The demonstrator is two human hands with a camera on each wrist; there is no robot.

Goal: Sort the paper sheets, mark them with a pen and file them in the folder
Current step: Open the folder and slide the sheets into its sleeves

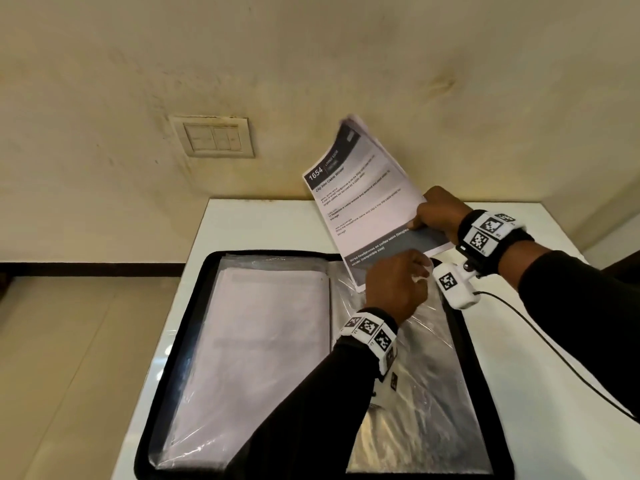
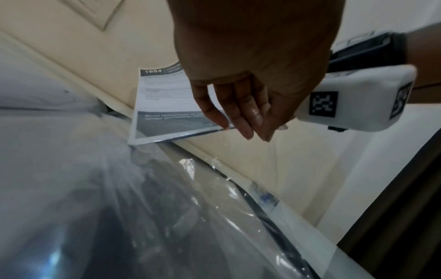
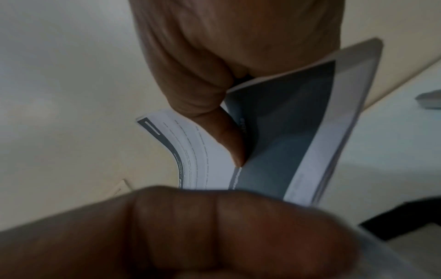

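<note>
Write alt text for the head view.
The right hand holds a stack of printed sheets tilted above an open black folder on a white table, while the left hand reaches to the sheets' lower edge.

Right hand (image 1: 437, 212) pinching, left hand (image 1: 398, 284) hovering (fingers (image 2: 243, 113) loose)

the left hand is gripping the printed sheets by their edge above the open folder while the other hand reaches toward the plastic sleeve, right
Not quite: the head view shows the right hand gripping the printed sheets by their edge above the open folder. The left hand is the one reaching toward the plastic sleeve.
</note>
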